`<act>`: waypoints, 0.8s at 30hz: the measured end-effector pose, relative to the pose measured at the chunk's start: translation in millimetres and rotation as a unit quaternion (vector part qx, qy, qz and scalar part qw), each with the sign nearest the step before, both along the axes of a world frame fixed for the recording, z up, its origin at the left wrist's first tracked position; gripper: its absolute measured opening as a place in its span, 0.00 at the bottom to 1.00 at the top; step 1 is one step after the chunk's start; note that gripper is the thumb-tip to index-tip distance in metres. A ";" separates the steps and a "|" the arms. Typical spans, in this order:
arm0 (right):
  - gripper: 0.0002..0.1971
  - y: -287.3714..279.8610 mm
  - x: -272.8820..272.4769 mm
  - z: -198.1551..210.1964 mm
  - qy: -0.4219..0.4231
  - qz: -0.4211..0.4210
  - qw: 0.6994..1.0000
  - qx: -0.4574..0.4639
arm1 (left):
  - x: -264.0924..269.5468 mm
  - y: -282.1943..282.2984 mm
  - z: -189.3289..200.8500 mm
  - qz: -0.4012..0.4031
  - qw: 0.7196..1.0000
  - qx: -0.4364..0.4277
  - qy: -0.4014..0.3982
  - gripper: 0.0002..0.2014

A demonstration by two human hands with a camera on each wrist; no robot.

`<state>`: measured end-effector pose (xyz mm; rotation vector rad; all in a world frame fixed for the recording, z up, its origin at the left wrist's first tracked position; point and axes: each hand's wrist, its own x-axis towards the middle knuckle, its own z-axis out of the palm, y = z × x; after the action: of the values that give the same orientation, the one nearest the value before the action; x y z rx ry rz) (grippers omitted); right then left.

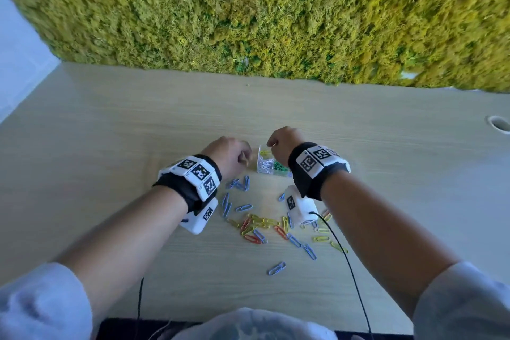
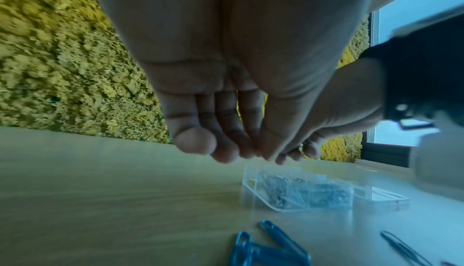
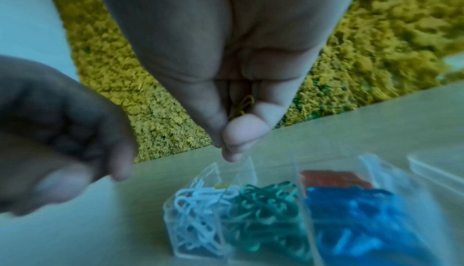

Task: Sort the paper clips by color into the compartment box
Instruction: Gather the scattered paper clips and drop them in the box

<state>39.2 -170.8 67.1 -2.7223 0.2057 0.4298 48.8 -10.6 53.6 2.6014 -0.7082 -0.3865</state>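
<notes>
We log both hands over the clear compartment box (image 1: 266, 164), which sits on the desk (image 1: 110, 124) near its middle, between the loose pile and the far edge.

Right hand (image 1: 281, 143): fingers curled, and the right wrist view shows a yellow paper clip (image 3: 244, 104) tucked between thumb and fingers. It hangs just above the box's far row. We judge it is held there for a drop into the yellow compartment (image 1: 265, 152), where yellow clips already show behind the white ones.

Left hand (image 1: 229, 154): beside the box's left end, fingers bunched together with tips pointing down. The left wrist view is blurred; we cannot tell whether it holds a clip.

Box contents, right wrist view: white clips (image 3: 195, 216) at the near left, green clips (image 3: 263, 210) next, blue clips (image 3: 356, 214) beyond those, with red clips (image 3: 334, 179) behind the blue. The sorted colours look kept apart.

Still unsorted, toward the near edge of the desk: a scatter of blue, yellow and red clips (image 1: 259, 226), with a single blue clip (image 1: 276, 268) lying apart, nearer the edge. We estimate the job is partly done, with many clips left.

Risk noted: the compartments are narrow, so a drop from height could bounce into the white neighbour.
</notes>
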 end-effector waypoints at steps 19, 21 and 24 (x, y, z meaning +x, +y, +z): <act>0.17 -9.7 -14.0 -11.8 -0.058 0.012 0.998 -0.026 | -51.6 34.1 -17.2 -0.048 0.992 0.083 0.085 0.04; 0.15 -7.4 -25.8 -11.3 -0.058 0.028 0.998 -0.012 | -52.8 32.8 -17.8 -0.058 0.989 0.100 0.095 0.05; 0.12 2.6 -47.5 -11.6 -0.002 0.104 0.994 -0.035 | -55.0 31.2 -18.7 -0.071 0.985 0.123 0.099 0.05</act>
<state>-8.3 -168.2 55.5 -2.8254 -0.0660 0.4818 -6.2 20.7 34.9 2.6936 -0.8219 -0.8110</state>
